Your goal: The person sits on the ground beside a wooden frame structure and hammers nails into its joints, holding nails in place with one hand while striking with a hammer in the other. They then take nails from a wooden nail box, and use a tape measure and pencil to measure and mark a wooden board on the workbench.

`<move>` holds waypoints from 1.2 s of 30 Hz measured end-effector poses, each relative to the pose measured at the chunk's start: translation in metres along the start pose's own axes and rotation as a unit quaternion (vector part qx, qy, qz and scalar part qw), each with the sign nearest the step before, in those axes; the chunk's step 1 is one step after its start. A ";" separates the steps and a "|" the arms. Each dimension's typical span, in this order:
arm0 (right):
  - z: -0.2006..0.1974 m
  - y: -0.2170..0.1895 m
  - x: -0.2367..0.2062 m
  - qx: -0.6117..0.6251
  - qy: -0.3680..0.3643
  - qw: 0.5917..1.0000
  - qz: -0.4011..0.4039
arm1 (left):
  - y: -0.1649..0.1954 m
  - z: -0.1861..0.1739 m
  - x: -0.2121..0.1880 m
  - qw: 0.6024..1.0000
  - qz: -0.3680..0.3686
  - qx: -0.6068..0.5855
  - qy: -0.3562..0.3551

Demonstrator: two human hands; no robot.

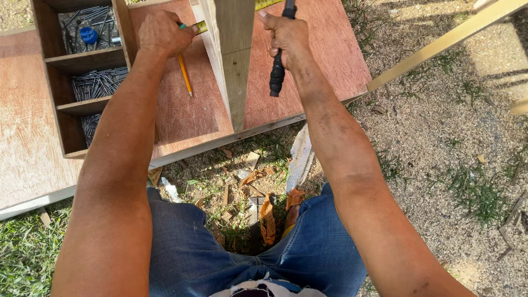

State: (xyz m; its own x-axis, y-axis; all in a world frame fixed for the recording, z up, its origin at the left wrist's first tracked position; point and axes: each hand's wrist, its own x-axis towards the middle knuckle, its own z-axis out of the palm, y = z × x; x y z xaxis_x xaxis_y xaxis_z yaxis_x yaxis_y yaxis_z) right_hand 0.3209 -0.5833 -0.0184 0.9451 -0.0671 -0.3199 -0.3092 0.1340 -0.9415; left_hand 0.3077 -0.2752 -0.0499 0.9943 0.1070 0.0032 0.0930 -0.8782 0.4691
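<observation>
My left hand (pixel 163 32) rests on the plywood board (pixel 187 110), closed around a green and yellow object that passes behind an upright wooden plank (pixel 234 60); a yellow pencil (pixel 185 75) lies just below that hand. My right hand (pixel 289 37) grips the black ribbed handle (pixel 277 74) of a tool right of the plank. The tool's head is cut off at the top edge. The plank stands on edge on the board, between both hands.
A wooden compartment box (pixel 82 59) at the left holds several grey nails and a small blue object (pixel 88 34). Below the board's edge are grass, wood scraps and dry leaves. A pale wooden strip (pixel 445 41) runs across gravel at the right.
</observation>
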 end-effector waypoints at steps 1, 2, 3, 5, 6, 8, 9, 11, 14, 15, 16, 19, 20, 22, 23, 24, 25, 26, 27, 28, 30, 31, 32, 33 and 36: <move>0.009 0.008 0.000 -0.024 0.000 1.000 -0.012 | 0.006 0.003 0.002 0.999 -0.017 -0.025 -0.028; 0.019 0.015 0.001 -0.005 -0.011 1.000 -0.018 | 0.013 0.007 0.005 0.999 0.022 -0.023 -0.019; 0.029 0.022 0.001 0.014 -0.024 0.999 -0.026 | 0.019 0.011 0.007 0.998 0.061 -0.021 -0.007; 0.047 0.034 0.004 0.045 -0.034 0.997 -0.055 | 0.033 0.019 0.009 0.992 0.125 0.012 0.003; 0.055 0.038 0.005 0.057 -0.031 0.995 -0.076 | 0.038 0.023 0.009 0.988 0.150 0.042 0.000; 0.064 0.046 0.007 0.070 -0.024 0.992 -0.101 | 0.043 0.025 0.005 0.989 0.143 0.026 0.008; 0.065 0.047 0.010 0.074 -0.019 0.992 -0.104 | 0.042 0.022 0.003 0.994 0.110 -0.017 0.017; 0.057 0.045 0.015 0.081 -0.005 0.991 -0.110 | 0.029 0.012 -0.005 0.998 0.048 -0.040 0.008; 0.031 0.027 0.029 0.090 0.016 0.985 -0.148 | -0.008 -0.017 -0.008 1.000 0.005 0.021 -0.011; 0.021 0.021 0.033 0.088 0.024 0.986 -0.139 | -0.022 -0.024 -0.011 0.999 0.010 0.043 -0.008; 0.012 0.016 0.038 0.088 0.032 0.987 -0.131 | -0.033 -0.028 -0.012 0.998 0.016 0.067 -0.005; -0.004 0.007 0.051 0.096 0.056 0.986 -0.122 | -0.051 -0.029 -0.006 0.994 0.035 0.087 0.060; -0.005 0.007 0.053 0.096 0.067 0.986 -0.115 | -0.053 -0.026 -0.003 0.993 0.020 0.094 0.072; -0.002 0.010 0.053 0.068 0.086 0.992 -0.069 | -0.049 -0.019 0.005 0.990 -0.008 0.104 0.091; 0.001 0.012 0.051 0.054 0.096 0.993 -0.047 | -0.045 -0.016 0.010 0.989 -0.018 0.113 0.091; 0.004 0.014 0.049 0.041 0.097 0.994 -0.036 | -0.040 -0.013 0.014 0.988 -0.028 0.120 0.091; 0.007 0.016 0.046 0.027 0.099 0.994 -0.025 | -0.034 -0.009 0.018 0.987 -0.037 0.127 0.090; 0.010 0.016 0.042 0.015 0.101 0.995 -0.013 | -0.027 -0.005 0.022 0.986 -0.042 0.127 0.096; 0.011 0.015 0.037 -0.025 0.101 0.994 -0.022 | -0.020 -0.001 0.025 0.985 -0.048 0.126 0.103; 0.013 0.014 0.032 -0.063 0.101 0.992 -0.030 | -0.013 0.004 0.028 0.984 -0.053 0.125 0.111; 0.013 0.010 0.022 -0.115 0.091 0.988 -0.047 | 0.003 0.014 0.034 0.985 -0.033 0.144 0.091; 0.014 0.007 0.017 -0.129 0.082 0.987 -0.058 | 0.011 0.020 0.036 0.986 -0.024 0.141 0.089; 0.013 0.005 0.013 -0.143 0.073 0.985 -0.068 | 0.018 0.025 0.037 0.986 -0.018 0.139 0.085; 0.013 0.003 0.009 -0.152 0.077 0.983 -0.065 | 0.024 0.030 0.038 0.987 -0.009 0.136 0.085; 0.010 -0.001 0.000 -0.175 0.082 0.980 -0.051 | 0.033 0.037 0.042 0.989 -0.001 0.128 0.079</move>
State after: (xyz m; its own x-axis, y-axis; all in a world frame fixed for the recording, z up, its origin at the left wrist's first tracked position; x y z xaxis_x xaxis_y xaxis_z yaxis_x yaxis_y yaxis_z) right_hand 0.3222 -0.5738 -0.0167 0.9520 -0.2248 -0.2077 -0.2584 -0.2266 -0.9391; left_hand 0.3540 -0.3175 -0.0670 0.9753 0.1620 0.1500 0.1247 -0.9649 0.2312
